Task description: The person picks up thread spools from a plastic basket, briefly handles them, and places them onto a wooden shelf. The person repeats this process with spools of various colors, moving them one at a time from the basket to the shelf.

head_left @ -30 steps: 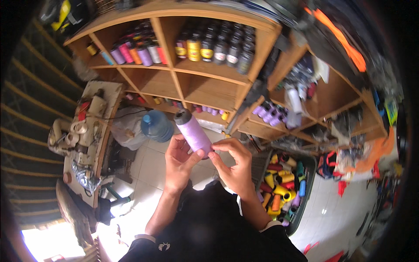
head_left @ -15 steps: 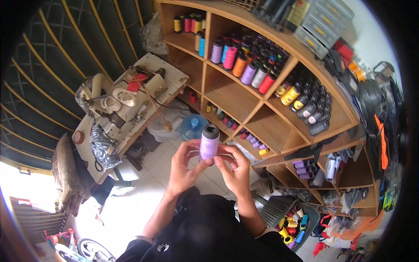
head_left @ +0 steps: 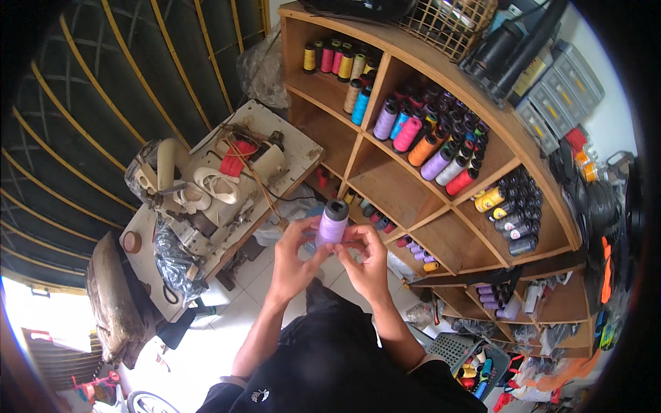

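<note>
No readable lettering (spool labels [head_left: 514, 235] too small)

Lilac thread spool [head_left: 332, 227], dark grey at its top end, nearly upright between both hands [head_left: 292, 267].

2 hands [head_left: 292, 265], 1 held spool [head_left: 333, 224], 1 tbl [head_left: 296, 143], 1 wicker bskt [head_left: 451, 27] (shelf spools [head_left: 408, 135]: dozens, approx.)
</note>
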Tool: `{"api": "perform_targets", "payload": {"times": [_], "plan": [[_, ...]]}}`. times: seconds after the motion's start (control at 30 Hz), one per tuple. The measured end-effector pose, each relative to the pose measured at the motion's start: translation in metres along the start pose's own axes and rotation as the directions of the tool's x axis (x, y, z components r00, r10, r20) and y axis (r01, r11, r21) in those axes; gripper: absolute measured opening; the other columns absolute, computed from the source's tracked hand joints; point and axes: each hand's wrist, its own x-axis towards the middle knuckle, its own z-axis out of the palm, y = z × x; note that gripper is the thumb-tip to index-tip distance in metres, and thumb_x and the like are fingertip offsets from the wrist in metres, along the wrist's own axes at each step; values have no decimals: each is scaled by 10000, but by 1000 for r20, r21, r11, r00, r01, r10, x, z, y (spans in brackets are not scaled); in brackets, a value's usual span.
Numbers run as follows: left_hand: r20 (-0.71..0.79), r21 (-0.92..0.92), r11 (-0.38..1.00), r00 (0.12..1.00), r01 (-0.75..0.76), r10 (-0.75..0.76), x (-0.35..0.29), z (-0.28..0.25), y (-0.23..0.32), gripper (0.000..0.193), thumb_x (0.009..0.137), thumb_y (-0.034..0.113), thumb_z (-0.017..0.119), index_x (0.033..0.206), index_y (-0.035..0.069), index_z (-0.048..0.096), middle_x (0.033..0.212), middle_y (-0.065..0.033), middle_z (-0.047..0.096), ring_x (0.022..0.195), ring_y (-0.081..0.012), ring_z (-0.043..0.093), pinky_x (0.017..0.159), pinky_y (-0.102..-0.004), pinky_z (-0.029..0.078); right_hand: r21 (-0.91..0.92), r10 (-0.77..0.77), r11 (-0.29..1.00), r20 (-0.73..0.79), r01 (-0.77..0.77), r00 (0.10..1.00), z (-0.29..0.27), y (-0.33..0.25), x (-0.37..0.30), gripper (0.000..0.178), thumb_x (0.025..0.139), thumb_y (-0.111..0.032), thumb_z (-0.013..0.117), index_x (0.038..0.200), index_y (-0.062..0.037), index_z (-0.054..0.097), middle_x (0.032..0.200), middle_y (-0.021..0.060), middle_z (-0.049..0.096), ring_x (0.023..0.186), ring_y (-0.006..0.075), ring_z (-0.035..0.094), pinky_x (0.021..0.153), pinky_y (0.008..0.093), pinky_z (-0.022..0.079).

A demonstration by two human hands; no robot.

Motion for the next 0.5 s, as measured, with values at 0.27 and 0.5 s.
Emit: {"api": "perform_targets", "payload": {"times": [0.27,0.5], "plan": [[-52,25,1000,999,-14,16,112,-35,-38,371,812,-18,673,1156,-25,535,1099,-91,598,1020,-152,572,856,-305,472,7,-26,1000,73,26,997,37,33,110,323,818,26,626,1124,-9,531,1098,98,518,985,170,573,806,293,505],[-141,-43,993,985,-109,102,244,-39,-69,344,789,-1,681,1113,-20,566,1033,-129,638,955,-196,620,819,-326,503,-71,-81,994,29,83,996,66,67,220,501,828,7,607,1302,-35,452,1192,108,463,1090,205,520,879,319,476]]}}
